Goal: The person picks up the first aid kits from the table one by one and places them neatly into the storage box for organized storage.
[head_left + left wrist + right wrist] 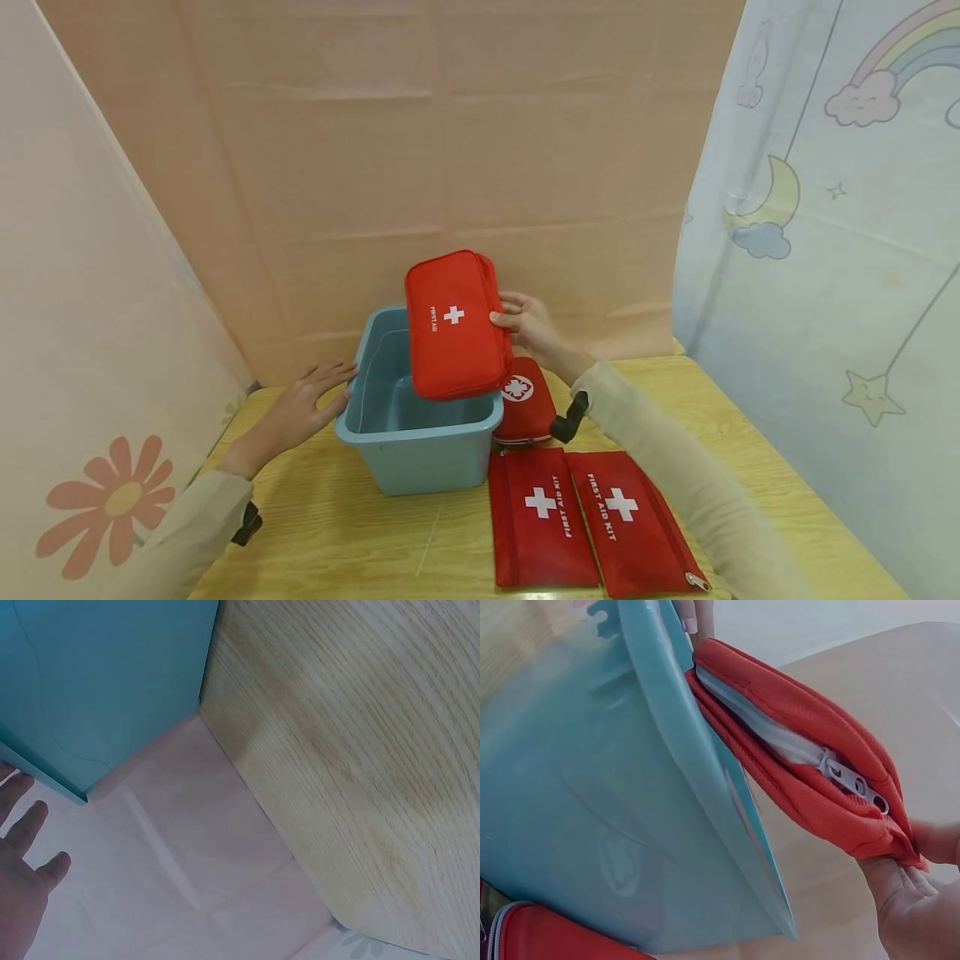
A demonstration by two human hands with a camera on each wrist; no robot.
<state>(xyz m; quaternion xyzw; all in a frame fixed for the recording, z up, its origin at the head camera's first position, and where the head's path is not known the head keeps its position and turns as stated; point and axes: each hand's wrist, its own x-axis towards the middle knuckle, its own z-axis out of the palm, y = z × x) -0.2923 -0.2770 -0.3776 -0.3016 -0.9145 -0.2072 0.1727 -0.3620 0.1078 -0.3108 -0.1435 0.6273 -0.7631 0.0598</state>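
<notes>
My right hand [525, 327] grips a red first aid pouch [454, 325] by its right edge and holds it upright over the blue plastic bin [408, 446]. In the right wrist view the pouch [802, 765] shows its zipper, with my right hand [915, 900] at its lower corner above the bin's rim [705, 787]. My left hand [311, 396] lies flat with straight fingers against the bin's left rim. In the left wrist view only its fingers [26, 847] show beside the bin's wall [97, 682].
A small red pouch [525, 404] sits right of the bin. Two flat red first aid kit bags [542, 517] [630, 521] lie side by side at the front. Curtains close in the wooden table [360, 542] on three sides.
</notes>
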